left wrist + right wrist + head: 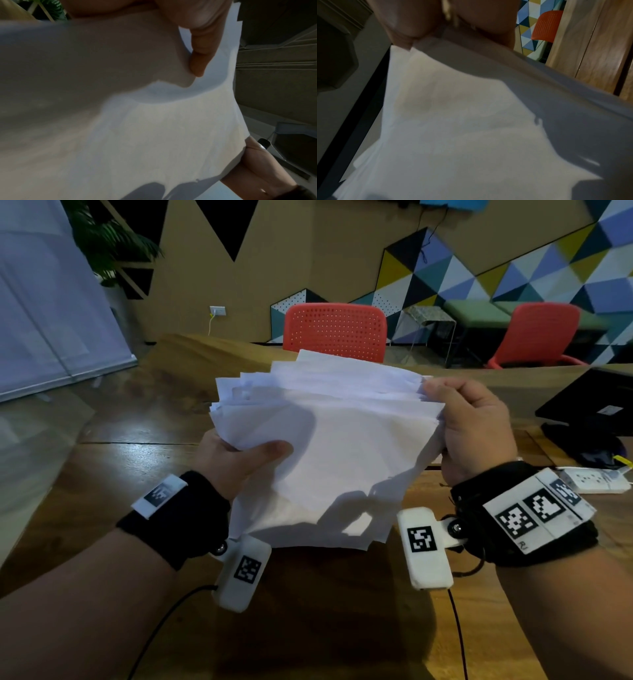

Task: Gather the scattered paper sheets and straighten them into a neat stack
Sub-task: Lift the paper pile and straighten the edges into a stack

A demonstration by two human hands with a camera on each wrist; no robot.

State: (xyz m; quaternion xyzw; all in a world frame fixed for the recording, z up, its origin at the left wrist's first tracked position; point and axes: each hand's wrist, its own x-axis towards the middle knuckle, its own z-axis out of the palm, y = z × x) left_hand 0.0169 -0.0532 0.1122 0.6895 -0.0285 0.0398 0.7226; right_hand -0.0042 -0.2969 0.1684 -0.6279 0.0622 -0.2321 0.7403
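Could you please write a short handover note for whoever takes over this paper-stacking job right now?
Left hand: grips the left side of the paper sheets, thumb on top.
Right hand: pinches their right edge.
Sheets: all that are visible are gathered in one bundle, held upright, lower edge at the wooden table.
Done: gathering, as far as the views show.
Left: top edges are still fanned and uneven; square the edges into a neat stack and lay it flat.

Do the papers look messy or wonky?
Yes. The papers held between the left hand and right hand are fanned out, with top edges stepped and corners poking out unevenly rather than lined up.
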